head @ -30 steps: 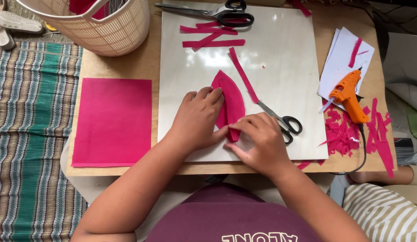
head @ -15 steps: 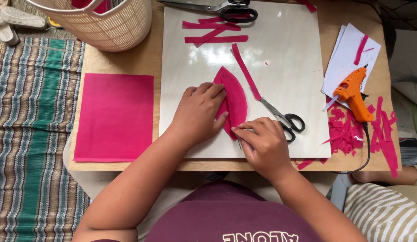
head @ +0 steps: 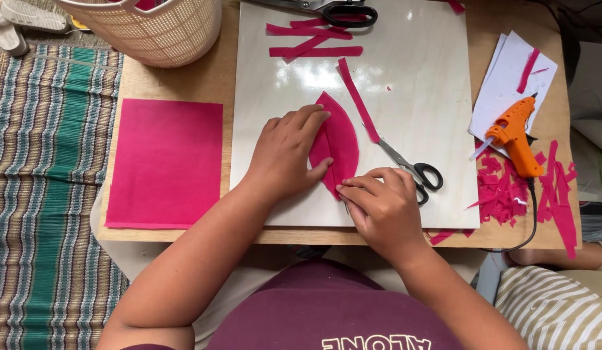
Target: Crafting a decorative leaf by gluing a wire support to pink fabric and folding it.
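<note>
A pink leaf-shaped piece of felt (head: pixel 343 139) lies folded along its length on a glossy white board (head: pixel 417 78). My left hand (head: pixel 284 152) rests flat on the piece's left side, fingertips near its upper tip. My right hand (head: pixel 382 204) pinches the lower tip of the piece against the board. Small black-handled scissors (head: pixel 414 170) lie just right of my right hand. A long pink strip (head: pixel 358 99) lies slanted beside the piece.
A pink felt sheet (head: pixel 165 162) lies on the wooden table at left. An orange glue gun (head: pixel 516 137) sits on white paper at right, above pink scraps (head: pixel 508 191). Large scissors (head: pixel 333 11) and pink strips (head: pixel 310 40) lie at the board's top. A woven basket (head: pixel 158 29) stands at the back left.
My right hand has slid slightly down toward the piece's lower tip, and my left fingers have spread further over its left half. The view shifted a little.
</note>
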